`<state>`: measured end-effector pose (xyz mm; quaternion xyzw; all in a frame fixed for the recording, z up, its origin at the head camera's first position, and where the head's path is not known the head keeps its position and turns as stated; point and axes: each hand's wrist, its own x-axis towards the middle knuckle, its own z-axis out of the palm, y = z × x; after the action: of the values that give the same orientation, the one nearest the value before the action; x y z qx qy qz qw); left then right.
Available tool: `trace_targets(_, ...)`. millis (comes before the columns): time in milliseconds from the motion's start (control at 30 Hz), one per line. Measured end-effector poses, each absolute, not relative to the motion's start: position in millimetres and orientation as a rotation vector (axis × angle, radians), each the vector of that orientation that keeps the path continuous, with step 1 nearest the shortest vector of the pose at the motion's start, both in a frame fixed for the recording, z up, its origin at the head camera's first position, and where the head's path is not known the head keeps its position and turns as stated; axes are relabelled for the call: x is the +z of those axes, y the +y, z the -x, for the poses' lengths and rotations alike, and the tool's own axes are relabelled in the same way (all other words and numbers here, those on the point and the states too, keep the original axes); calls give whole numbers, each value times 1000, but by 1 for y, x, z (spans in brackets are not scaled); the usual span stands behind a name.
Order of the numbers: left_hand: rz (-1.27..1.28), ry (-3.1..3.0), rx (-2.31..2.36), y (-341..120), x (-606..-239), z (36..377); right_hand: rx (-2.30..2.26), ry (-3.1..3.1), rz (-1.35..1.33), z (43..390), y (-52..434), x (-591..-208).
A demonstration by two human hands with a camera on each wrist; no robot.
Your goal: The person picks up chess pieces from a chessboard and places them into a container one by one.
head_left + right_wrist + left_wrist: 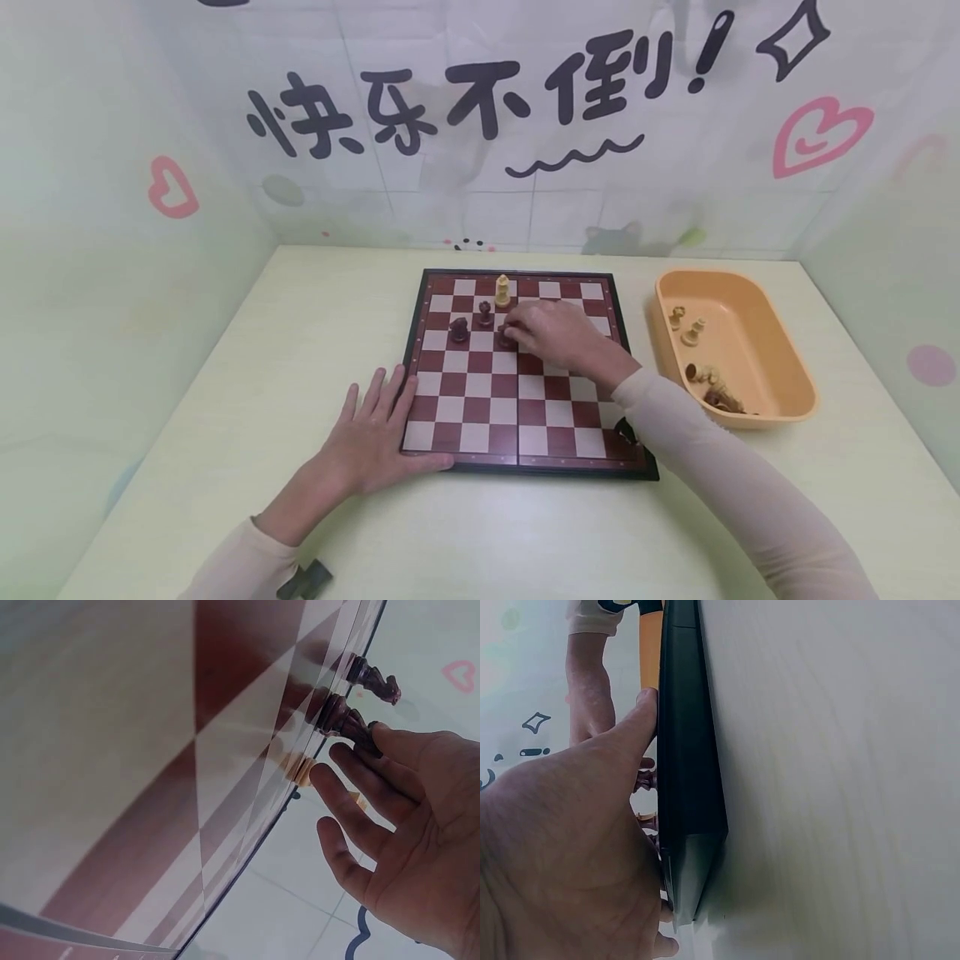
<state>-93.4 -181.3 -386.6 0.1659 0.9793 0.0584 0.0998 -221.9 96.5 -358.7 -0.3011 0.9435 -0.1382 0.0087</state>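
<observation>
My right hand (558, 333) pinches a dark brown chess piece (346, 724) between thumb and index finger, its base at the board and its top covered by the fingertips. The other fingers are loosely bent. To its left on the red-and-white chessboard (480, 410) stand a dark knight (459, 329) and another dark piece (485, 313). A cream-coloured piece (502, 292) stands upright near the far edge. My left hand (375, 433) lies at the board's near left corner, fingers spread along the left side and thumb on the front edge.
An orange plastic tray (776, 350) stands right of the board, with cream pieces (693, 332) and dark pieces (723, 400) lying along its left side. Behind the pale table (315, 308) hangs a printed backdrop (450, 200). My right forearm crosses the board's right edge.
</observation>
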Motion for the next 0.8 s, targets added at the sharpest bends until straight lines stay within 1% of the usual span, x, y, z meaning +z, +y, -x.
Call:
trace_targets(467,-520,2913,186,-182,-392,94,-440,2962,968,222,97,-360)
trace_targets(800,-507,2909,172,-182,-391,94,-475,2967,928,221,97,-357)
